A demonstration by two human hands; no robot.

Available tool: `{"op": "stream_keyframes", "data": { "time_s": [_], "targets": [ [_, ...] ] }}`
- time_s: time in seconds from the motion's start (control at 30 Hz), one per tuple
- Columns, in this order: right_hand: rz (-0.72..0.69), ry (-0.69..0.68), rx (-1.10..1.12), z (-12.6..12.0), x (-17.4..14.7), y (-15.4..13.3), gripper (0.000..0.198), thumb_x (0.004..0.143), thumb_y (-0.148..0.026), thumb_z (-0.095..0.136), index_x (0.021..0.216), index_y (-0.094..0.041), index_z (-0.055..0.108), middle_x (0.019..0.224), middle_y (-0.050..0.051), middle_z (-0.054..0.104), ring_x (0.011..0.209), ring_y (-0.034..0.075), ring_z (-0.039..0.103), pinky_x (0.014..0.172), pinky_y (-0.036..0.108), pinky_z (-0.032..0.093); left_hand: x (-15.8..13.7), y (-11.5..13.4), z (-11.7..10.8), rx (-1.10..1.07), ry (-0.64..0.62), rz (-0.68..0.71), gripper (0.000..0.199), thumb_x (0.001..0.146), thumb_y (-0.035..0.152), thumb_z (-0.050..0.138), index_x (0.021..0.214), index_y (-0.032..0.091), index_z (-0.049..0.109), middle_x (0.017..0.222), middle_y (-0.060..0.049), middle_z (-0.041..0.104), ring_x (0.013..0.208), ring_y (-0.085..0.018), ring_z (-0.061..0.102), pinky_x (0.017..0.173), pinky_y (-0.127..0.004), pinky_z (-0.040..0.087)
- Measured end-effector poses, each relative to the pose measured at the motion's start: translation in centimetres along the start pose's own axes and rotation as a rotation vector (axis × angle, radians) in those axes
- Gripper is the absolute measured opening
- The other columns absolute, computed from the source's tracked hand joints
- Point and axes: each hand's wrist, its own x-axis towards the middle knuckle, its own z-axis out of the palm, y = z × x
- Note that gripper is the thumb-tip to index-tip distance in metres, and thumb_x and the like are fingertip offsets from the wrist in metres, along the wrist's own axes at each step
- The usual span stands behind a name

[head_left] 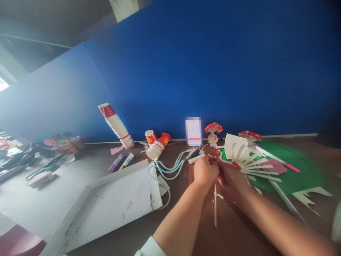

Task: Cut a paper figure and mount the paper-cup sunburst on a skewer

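My left hand (206, 171) and my right hand (230, 177) meet over the brown table, fingers closed together. Out from between them, toward me, runs a thin wooden stick (215, 209); its upper end is hidden in the fingers. Whatever else the fingertips pinch cannot be made out. Just beyond my right hand is a white paper cup cut into long strips (241, 154), with a small red piece at its base. A white glue stick or marker (195, 159) lies beyond my left hand. Small white paper scraps (220, 196) lie beneath the hands.
An open white box lid (112, 206) lies left, beside a pale blue cable (167, 174). Behind are stacked paper cups (117, 126), red-and-white cups (157, 145), a purple glue stick (115, 163) and a paper figure (213, 133). Green paper (301, 167) lies right. A blue partition (202, 71) rises behind.
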Motion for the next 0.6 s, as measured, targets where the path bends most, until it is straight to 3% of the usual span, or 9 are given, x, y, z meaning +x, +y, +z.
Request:
{"op": "stream_keyframes", "data": {
  "time_s": [0.3, 0.6],
  "targets": [
    [0.005, 0.083, 0.049, 0.7, 0.2, -0.2, 0.016, 0.068, -0.017, 0.071, 0.066, -0.029, 0.061, 0.066, 0.004, 0.07, 0.071, 0.026, 0.068, 0.058, 0.032, 0.049, 0.8, -0.8, 0.4, -0.21, 0.047, -0.122, 0.018, 0.082, 0.017, 0.065, 0.095, 0.016, 0.076, 0.095, -0.01, 0.078, 0.091, -0.021, 0.072, 0.085, -0.03, 0.054],
    [-0.003, 0.117, 0.047, 0.5, -0.1, 0.1, 0.011, 0.069, -0.018, 0.067, 0.066, -0.028, 0.064, 0.064, 0.004, 0.069, 0.069, 0.025, 0.067, 0.058, 0.032, 0.049, 1.1, -1.1, 1.0, -0.291, 0.066, -0.171, 0.014, 0.079, 0.015, 0.068, 0.091, 0.015, 0.074, 0.091, -0.009, 0.077, 0.088, -0.021, 0.073, 0.084, -0.03, 0.055]
  ]
}}
